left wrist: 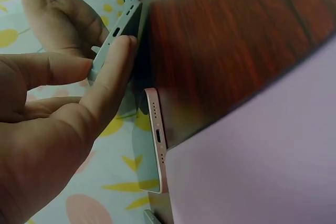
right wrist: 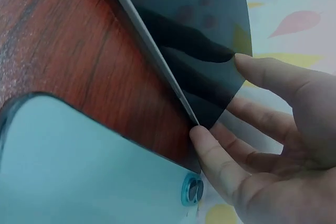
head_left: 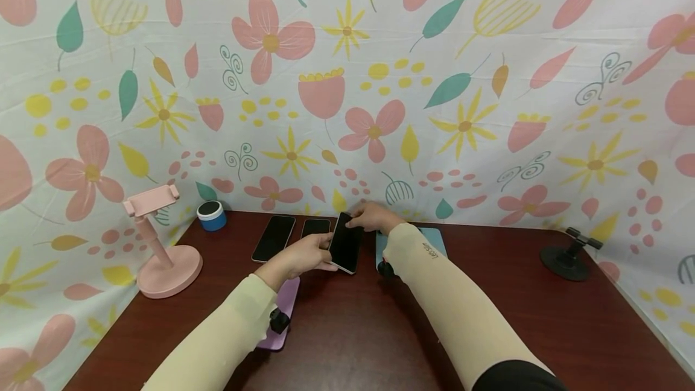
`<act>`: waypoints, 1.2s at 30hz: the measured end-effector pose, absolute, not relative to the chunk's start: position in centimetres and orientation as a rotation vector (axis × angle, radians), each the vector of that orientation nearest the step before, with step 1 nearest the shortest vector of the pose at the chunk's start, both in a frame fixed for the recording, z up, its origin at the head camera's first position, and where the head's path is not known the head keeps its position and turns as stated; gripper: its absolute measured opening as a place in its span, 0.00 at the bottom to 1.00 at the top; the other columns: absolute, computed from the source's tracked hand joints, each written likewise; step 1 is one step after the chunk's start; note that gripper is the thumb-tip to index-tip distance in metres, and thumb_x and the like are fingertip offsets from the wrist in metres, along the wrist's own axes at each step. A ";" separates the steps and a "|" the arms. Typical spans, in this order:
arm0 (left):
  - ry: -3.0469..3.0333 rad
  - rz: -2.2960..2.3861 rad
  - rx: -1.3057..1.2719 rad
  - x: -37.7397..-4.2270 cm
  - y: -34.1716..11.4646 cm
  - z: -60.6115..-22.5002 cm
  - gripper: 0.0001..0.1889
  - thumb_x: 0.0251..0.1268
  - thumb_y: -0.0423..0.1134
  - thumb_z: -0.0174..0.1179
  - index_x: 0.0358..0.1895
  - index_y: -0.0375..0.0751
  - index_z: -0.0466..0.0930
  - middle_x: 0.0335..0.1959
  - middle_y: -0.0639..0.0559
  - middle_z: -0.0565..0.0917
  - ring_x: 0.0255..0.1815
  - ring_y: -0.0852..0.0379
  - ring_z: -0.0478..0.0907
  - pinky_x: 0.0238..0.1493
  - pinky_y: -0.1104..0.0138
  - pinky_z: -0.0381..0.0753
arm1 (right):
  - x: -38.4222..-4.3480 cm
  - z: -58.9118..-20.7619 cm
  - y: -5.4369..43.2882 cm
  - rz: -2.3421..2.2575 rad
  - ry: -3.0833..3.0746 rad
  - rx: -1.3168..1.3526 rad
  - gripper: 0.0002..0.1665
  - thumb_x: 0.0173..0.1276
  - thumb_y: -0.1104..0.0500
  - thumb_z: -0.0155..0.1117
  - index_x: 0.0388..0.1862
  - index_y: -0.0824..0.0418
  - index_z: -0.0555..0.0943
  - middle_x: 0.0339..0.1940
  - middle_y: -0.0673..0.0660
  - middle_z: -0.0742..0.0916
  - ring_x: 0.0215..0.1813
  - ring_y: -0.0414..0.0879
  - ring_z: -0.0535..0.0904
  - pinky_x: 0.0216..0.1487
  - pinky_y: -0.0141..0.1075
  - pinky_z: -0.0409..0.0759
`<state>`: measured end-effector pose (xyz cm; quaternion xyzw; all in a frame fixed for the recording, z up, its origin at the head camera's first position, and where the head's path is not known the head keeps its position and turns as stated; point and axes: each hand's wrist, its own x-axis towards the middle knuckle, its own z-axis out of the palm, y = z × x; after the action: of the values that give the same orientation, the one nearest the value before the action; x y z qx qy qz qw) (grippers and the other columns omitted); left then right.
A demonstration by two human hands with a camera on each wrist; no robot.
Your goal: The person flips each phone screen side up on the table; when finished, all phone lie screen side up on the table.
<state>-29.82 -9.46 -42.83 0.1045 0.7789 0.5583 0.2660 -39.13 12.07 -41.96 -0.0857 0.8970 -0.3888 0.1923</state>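
Note:
Both hands hold a black-screened phone (head_left: pixel 345 245) with a pale edge, tilted above the brown table. My left hand (head_left: pixel 306 255) pinches its lower left part; in the left wrist view the thumb and a finger sit on either side of it by the charging port. My right hand (head_left: pixel 374 218) grips the far corner, fingertips on the screen and edge in the right wrist view. Left of it lie a larger phone (head_left: pixel 274 238) and a smaller one (head_left: pixel 315 227), screens up. A purple flat slab (head_left: pixel 285 309) is partly hidden under my left forearm.
A light blue tablet-like device (right wrist: pixel 94 166) with a camera lens lies beside my right wrist. To the left stand a pink phone stand (head_left: pixel 168 270) and a blue round container (head_left: pixel 212 217). A black stand (head_left: pixel 564 261) is at the right. Flowered cloth (head_left: pixel 347 77) hangs behind the table.

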 end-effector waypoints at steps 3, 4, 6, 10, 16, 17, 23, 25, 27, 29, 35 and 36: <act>2.143 1.455 0.296 -30.1 -9.4 -43.0 0.40 0.76 0.25 0.52 0.86 0.28 0.45 0.85 0.23 0.52 0.60 0.48 0.89 0.64 0.59 0.87 | -39.3 -42.0 12.0 -1.032 2.546 -0.268 0.29 0.78 0.55 0.68 0.72 0.67 0.79 0.78 0.64 0.79 0.76 0.60 0.78 0.72 0.47 0.83; 2.160 1.434 0.300 -30.1 -9.4 -43.0 0.41 0.75 0.26 0.54 0.86 0.28 0.46 0.85 0.24 0.54 0.60 0.48 0.89 0.65 0.57 0.86 | -39.4 -41.9 12.1 -1.006 2.556 -0.277 0.29 0.77 0.55 0.69 0.72 0.67 0.80 0.77 0.64 0.80 0.75 0.60 0.79 0.71 0.46 0.84; 2.214 1.375 0.318 -30.2 -9.2 -43.0 0.42 0.74 0.28 0.57 0.86 0.29 0.47 0.85 0.25 0.56 0.63 0.46 0.87 0.70 0.54 0.83 | -39.6 -41.9 12.1 -0.969 2.571 -0.295 0.30 0.75 0.54 0.71 0.70 0.67 0.81 0.75 0.65 0.81 0.71 0.59 0.83 0.66 0.43 0.86; 2.367 1.206 0.371 -30.1 -8.9 -42.7 0.45 0.70 0.31 0.66 0.85 0.30 0.52 0.83 0.28 0.64 0.76 0.41 0.76 0.78 0.45 0.74 | -39.9 -41.7 12.3 -0.904 2.590 -0.291 0.30 0.72 0.53 0.73 0.69 0.65 0.83 0.73 0.64 0.83 0.65 0.57 0.87 0.62 0.42 0.88; 2.548 0.956 0.406 -30.2 -8.2 -42.4 0.45 0.69 0.37 0.71 0.84 0.30 0.58 0.78 0.31 0.73 0.80 0.36 0.70 0.79 0.45 0.72 | -39.8 -41.4 12.0 -0.821 2.629 -0.283 0.29 0.74 0.53 0.71 0.69 0.64 0.83 0.71 0.63 0.85 0.64 0.57 0.87 0.66 0.44 0.86; 2.572 0.916 0.405 -30.2 -8.1 -42.4 0.45 0.69 0.38 0.71 0.84 0.30 0.59 0.78 0.32 0.74 0.80 0.37 0.71 0.78 0.45 0.73 | -39.7 -41.3 11.9 -0.795 2.641 -0.286 0.28 0.75 0.52 0.71 0.69 0.64 0.84 0.71 0.63 0.85 0.64 0.57 0.88 0.66 0.44 0.86; 2.672 0.746 0.421 -30.3 -7.2 -42.5 0.44 0.66 0.42 0.75 0.80 0.27 0.65 0.76 0.32 0.76 0.77 0.38 0.74 0.77 0.47 0.76 | -39.3 -41.2 11.8 -0.619 2.750 -0.381 0.23 0.74 0.51 0.70 0.61 0.62 0.89 0.67 0.61 0.88 0.63 0.54 0.86 0.64 0.42 0.85; 2.693 0.712 0.428 -30.3 -6.9 -42.5 0.43 0.66 0.42 0.75 0.79 0.26 0.67 0.76 0.32 0.76 0.78 0.38 0.74 0.78 0.47 0.75 | -39.3 -41.3 11.8 -0.604 2.775 -0.395 0.20 0.73 0.52 0.70 0.56 0.63 0.91 0.63 0.60 0.90 0.61 0.52 0.86 0.62 0.41 0.84; 2.712 0.686 0.439 -30.2 -6.7 -42.4 0.41 0.67 0.42 0.75 0.78 0.26 0.68 0.76 0.32 0.76 0.78 0.38 0.74 0.78 0.48 0.75 | -39.3 -41.5 11.7 -0.610 2.792 -0.392 0.15 0.73 0.53 0.71 0.46 0.64 0.92 0.48 0.58 0.93 0.48 0.48 0.85 0.51 0.37 0.84; 2.729 0.654 0.446 -30.1 -6.5 -42.4 0.40 0.67 0.43 0.75 0.77 0.26 0.69 0.76 0.32 0.77 0.78 0.38 0.74 0.77 0.48 0.76 | -39.3 -41.7 11.6 -0.635 2.797 -0.369 0.15 0.73 0.55 0.71 0.29 0.63 0.88 0.29 0.53 0.87 0.33 0.44 0.78 0.37 0.34 0.77; 2.768 0.593 0.430 -29.8 -6.0 -42.4 0.39 0.68 0.44 0.75 0.75 0.27 0.73 0.74 0.33 0.78 0.77 0.38 0.75 0.75 0.51 0.79 | -39.6 -42.3 11.3 -0.700 2.751 -0.319 0.33 0.75 0.59 0.69 0.11 0.52 0.63 0.11 0.46 0.65 0.17 0.41 0.58 0.23 0.33 0.61; 2.779 0.584 0.429 -29.7 -6.0 -42.4 0.38 0.67 0.44 0.76 0.74 0.27 0.74 0.74 0.33 0.78 0.76 0.38 0.76 0.74 0.51 0.79 | -39.7 -42.4 11.3 -0.704 2.746 -0.318 0.34 0.75 0.59 0.68 0.11 0.52 0.63 0.11 0.46 0.65 0.17 0.41 0.58 0.23 0.33 0.61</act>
<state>-29.74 -5.96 -42.43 0.1479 0.9589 0.2014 0.1346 -39.67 11.32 -42.35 -0.1102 0.9526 -0.2441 0.1440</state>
